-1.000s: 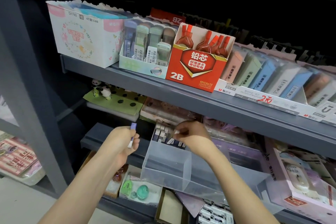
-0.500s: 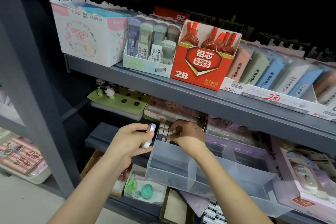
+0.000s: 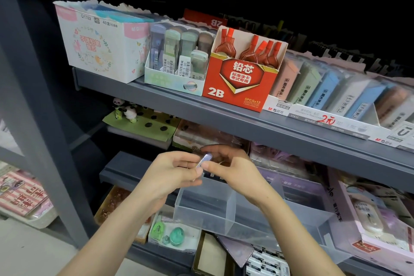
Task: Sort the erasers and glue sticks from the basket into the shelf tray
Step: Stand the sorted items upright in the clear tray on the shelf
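Observation:
A small white stick with a purple cap (image 3: 204, 160), which looks like a glue stick, is held between both hands just above the clear plastic shelf tray (image 3: 202, 213). My left hand (image 3: 172, 175) grips its lower end. My right hand (image 3: 226, 166) pinches its upper part with thumb and fingers. The tray has clear dividers, and its near compartments look empty. A row of small items at the tray's back is mostly hidden behind my hands. No basket is in view.
The upper grey shelf (image 3: 257, 125) overhangs my hands and carries a red 2B lead box (image 3: 237, 78), a white floral box (image 3: 98, 49) and pastel lead cases (image 3: 336, 94). A grey upright post (image 3: 38, 119) stands left. Packaged goods lie below and to the right.
My left hand has carried the stick rightward to meet my right hand, which has left the row at the tray's back and taken hold of the stick's upper part.

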Tool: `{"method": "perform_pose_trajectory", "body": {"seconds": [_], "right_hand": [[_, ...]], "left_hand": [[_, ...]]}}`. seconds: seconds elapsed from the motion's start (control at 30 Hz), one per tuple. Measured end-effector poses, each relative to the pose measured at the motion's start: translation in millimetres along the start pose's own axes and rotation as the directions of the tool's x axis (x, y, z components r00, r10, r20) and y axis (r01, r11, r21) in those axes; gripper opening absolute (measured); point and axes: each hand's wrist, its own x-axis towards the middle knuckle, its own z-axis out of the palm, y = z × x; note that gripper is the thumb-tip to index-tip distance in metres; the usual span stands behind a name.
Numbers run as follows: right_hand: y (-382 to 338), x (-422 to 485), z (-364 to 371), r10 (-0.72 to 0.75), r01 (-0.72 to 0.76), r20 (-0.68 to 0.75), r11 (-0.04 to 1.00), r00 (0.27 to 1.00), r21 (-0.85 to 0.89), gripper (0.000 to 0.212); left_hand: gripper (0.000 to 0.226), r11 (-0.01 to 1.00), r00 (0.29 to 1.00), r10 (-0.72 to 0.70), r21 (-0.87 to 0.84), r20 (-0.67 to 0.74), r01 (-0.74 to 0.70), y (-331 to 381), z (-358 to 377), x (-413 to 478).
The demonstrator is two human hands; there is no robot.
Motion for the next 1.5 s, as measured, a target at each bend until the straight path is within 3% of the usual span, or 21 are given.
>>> {"method": "perform_pose_trajectory", "body": {"seconds": [0.13,0.23,0.3,0.37,0.43,0.53,0.63,0.77,0.9,1.07,1.27,1.5], "right_hand": [[5,-9,-10,-0.003,0.006,0.041,0.997,0.999,-0.074,0.015],[9,-15,-8,0.012,0.001,0.082,0.987,0.997,-0.159,0.027],[13,-15,-6,0.004,0.011,0.056,0.964,0.998,-0.265,0.033],[18,-13,-9,0.038,-0.05,-0.048,0.957,0.998,-0.285,0.032],[22,-8,-15,0.101,-0.143,-0.164,0.952,0.981,-0.269,0.035],[24,3,-18,0.16,-0.232,-0.228,0.913,0.96,-0.335,0.039],[23,11,-15,0.168,-0.247,-0.193,0.807,0.967,-0.537,0.032],[29,21,-8,0.215,-0.262,-0.155,0.859,0.964,-0.439,0.03],[35,33,-1,0.219,-0.275,-0.168,0.819,0.961,-0.504,0.025],[41,36,0,0.111,-0.209,-0.186,0.719,0.976,-0.663,0.026],[54,36,4,0.076,-0.225,-0.258,0.754,0.963,-0.617,0.027],[55,37,3,0.068,-0.202,-0.229,0.747,0.971,-0.634,0.03]], "left_hand": [[0.028,0.988,0.994,0.092,0.133,-0.055,-0.084,-1,3,1],[0.029,0.99,0.992,0.117,0.087,-0.046,-0.113,-1,7,1],[0.026,0.989,0.99,0.134,0.074,-0.04,-0.131,-2,9,2],[0.02,0.954,0.975,0.198,0.25,-0.106,-0.166,-6,6,6],[0.02,0.829,0.946,0.287,0.534,-0.149,-0.167,-13,0,11],[0.035,0.608,0.937,0.347,0.772,-0.05,-0.184,-27,-5,18],[0.041,0.437,0.949,0.312,0.881,0.041,-0.182,-38,-4,23],[0.048,0.353,0.96,0.271,0.921,0.067,-0.164,-47,0,31],[0.043,0.366,0.971,0.23,0.92,0.06,-0.143,-50,3,36],[0.041,0.391,0.979,0.187,0.908,0.079,-0.148,-50,4,36],[0.041,0.419,0.984,0.166,0.899,0.066,-0.131,-51,5,35],[0.041,0.43,0.977,0.204,0.891,0.062,-0.146,-51,4,35]]}}
